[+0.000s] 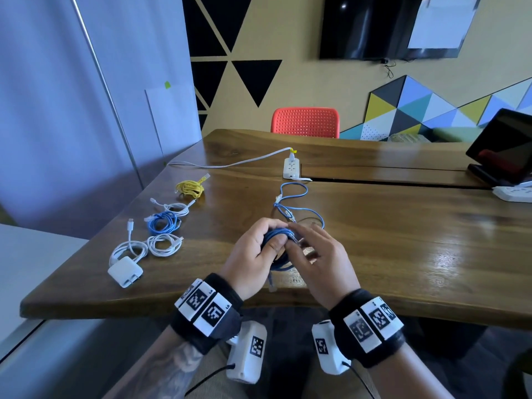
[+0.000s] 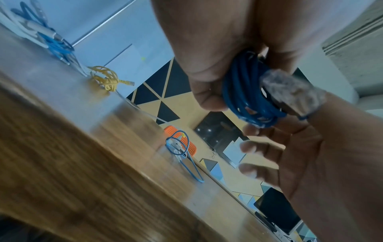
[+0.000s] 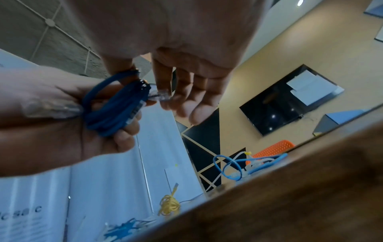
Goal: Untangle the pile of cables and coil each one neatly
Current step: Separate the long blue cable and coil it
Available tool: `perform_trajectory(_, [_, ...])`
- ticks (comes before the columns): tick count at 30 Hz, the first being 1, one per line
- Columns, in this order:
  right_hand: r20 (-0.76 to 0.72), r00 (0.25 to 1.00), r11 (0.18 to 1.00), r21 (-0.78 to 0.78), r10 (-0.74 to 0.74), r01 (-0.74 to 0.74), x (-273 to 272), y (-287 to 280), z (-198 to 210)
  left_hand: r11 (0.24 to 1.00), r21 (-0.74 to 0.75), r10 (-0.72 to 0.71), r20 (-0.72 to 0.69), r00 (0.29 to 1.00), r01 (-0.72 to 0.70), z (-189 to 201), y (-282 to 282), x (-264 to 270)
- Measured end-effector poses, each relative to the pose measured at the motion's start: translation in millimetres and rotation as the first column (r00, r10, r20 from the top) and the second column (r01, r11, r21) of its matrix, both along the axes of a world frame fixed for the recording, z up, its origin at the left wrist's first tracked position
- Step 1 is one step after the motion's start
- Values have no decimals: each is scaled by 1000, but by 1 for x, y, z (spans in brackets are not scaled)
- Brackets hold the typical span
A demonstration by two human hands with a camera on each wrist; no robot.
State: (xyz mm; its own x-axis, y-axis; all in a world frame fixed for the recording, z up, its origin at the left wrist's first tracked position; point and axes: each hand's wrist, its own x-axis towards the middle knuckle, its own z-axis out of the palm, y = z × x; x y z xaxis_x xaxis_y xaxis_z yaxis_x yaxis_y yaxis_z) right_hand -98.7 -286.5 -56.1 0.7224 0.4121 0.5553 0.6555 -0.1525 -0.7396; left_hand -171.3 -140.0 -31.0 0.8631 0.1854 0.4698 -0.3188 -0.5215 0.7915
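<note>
At the top centre of the frame, the left hand is gripping a coil of dark blue cable, thumb lying along its left side. A clear plug is sticking out at the coil's right. The right hand is reaching in from the right, fingertips just below the coil. On the table, a yellow cable bundle is lying at upper left, and a loose light blue cable is sprawling near the centre.
</note>
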Motion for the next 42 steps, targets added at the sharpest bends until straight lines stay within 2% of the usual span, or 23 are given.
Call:
perform_trajectory(5, [-181, 981, 998, -1, 68, -69, -3, 5, 0, 998, 4, 69, -7, 998, -68, -7, 0, 7])
perform_trajectory(7, [-271, 961, 993, 111, 57, -28, -6, 11, -5, 993, -16, 121, 18, 993, -120, -10, -2, 8])
perform_trajectory(10, [-448, 885, 950, 311, 129, 18, -8, 19, -6, 981, -40, 189, 45, 981, -187, -14, -4, 10])
perform_trajectory(15, [-621, 720, 917, 397, 309, -51, -4, 21, -7, 987, -56, 148, -51, 988, -151, -14, 8, 13])
perform_trajectory(17, [-620, 697, 903, 420, 360, -93, -1, 19, -8, 991, -38, 122, -79, 989, -126, -12, 12, 11])
perform_trajectory(19, [-603, 707, 899, 424, 370, -110, 0, 17, -8, 994, -30, 106, -79, 991, -109, -11, 14, 11])
perform_trajectory(25, [-511, 816, 922, 380, 271, -68, -2, 20, -11, 993, -61, 99, -25, 995, -101, -14, 14, 15])
perform_trajectory(28, [-496, 829, 928, 366, 260, -72, 0, 21, -15, 993, -85, 76, -46, 996, -79, -17, 16, 16])
perform_trajectory(34, [-503, 788, 915, 362, 354, -180, 9, 15, -18, 917, -399, -75, -177, 981, -2, -15, 19, 18])
perform_trajectory(39, [-519, 765, 909, 360, 381, -209, 5, 17, -15, 965, -253, 28, -162, 986, -69, -19, 20, 18])
perform_trajectory(42, [-519, 786, 930, 313, 335, -190, 5, 17, -14, 951, -301, 13, -195, 981, -72, -20, 21, 18])
